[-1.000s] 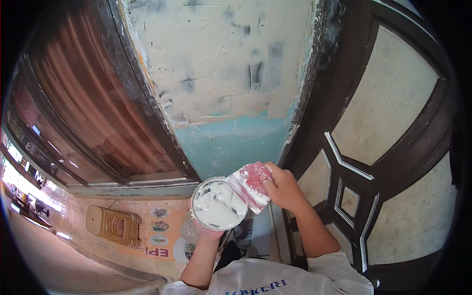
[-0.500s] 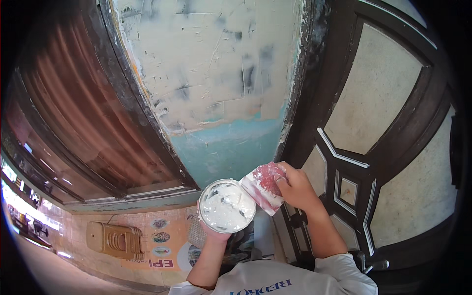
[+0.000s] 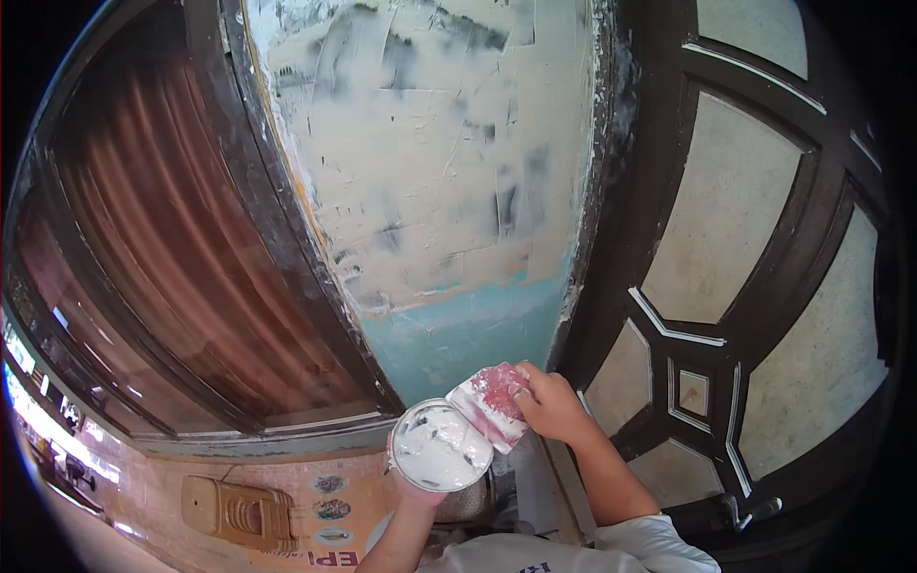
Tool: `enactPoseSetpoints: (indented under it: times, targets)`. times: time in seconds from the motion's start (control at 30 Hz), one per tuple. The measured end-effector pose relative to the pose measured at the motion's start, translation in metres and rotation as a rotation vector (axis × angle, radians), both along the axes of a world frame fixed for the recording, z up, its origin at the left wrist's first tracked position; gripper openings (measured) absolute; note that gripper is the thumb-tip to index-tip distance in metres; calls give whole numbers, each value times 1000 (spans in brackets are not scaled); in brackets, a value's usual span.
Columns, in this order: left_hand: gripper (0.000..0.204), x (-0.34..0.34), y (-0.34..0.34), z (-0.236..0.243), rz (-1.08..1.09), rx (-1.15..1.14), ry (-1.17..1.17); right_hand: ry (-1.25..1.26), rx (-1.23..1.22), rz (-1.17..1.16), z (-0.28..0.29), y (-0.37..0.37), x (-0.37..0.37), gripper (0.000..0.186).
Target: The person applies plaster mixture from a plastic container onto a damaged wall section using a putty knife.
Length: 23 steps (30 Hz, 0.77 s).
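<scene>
My left hand (image 3: 421,493) holds up a round tub of white putty (image 3: 441,449) from below, its fingers mostly hidden under and behind it. In my right hand (image 3: 556,405) is a red putty scraper (image 3: 496,399), smeared with white, pinched between thumb and fingers. The scraper's lower left edge is at the tub's right rim, against or over the putty. Ahead stands a wall panel (image 3: 435,191), coated in rough off-white putty with dark patches. Its lower strip is bare turquoise paint.
On the left is a dark-framed window (image 3: 315,286) with a reddish-brown curtain (image 3: 181,229) behind glass. A dark panelled door (image 3: 659,201) with a handle (image 3: 759,511) is on the right. Below the window, a tan plastic stool (image 3: 237,511) is on the floor beside an orange printed banner (image 3: 330,540).
My view has tilted upward, so the wall, tub and hands sit lower in the picture. The scraper remains at the tub's right rim, and both hands keep their hold.
</scene>
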State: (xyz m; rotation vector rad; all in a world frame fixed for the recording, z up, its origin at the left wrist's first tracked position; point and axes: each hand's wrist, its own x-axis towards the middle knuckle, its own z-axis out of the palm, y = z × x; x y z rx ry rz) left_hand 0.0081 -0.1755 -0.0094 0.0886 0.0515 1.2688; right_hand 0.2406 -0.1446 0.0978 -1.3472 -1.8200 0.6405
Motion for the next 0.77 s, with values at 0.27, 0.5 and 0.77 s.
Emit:
enactPoseSetpoints:
  times: [0.27, 0.5, 0.77]
  targets:
    - [64, 35, 8, -7, -43, -33, 31, 52, -67, -48, -7, -7, 46, 31]
    - [66, 89, 5, -10, -56, -42, -92, 156, -117, 22, -19, 1, 94, 27]
    - [63, 126, -9, -21, 12, -95, 58, 195, -126, 58, -35, 7, 122, 28]
